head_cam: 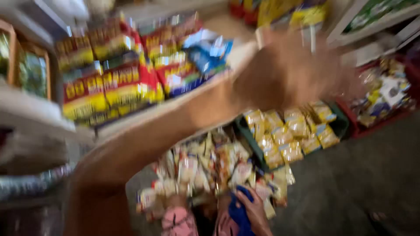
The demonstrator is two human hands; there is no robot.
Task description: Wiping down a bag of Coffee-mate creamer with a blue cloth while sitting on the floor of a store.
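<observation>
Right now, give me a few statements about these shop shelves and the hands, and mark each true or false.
1. The left arm reaches up across the view. True.
2. The green crate holds yellow packets. True.
3. The shelf above carries green bottles. False: red and yellow packets with blue ones.
4. The right hand is raised to the shelf. False: it is low, touching a blue item.
5. The floor is white tile. False: it looks grey.
</observation>
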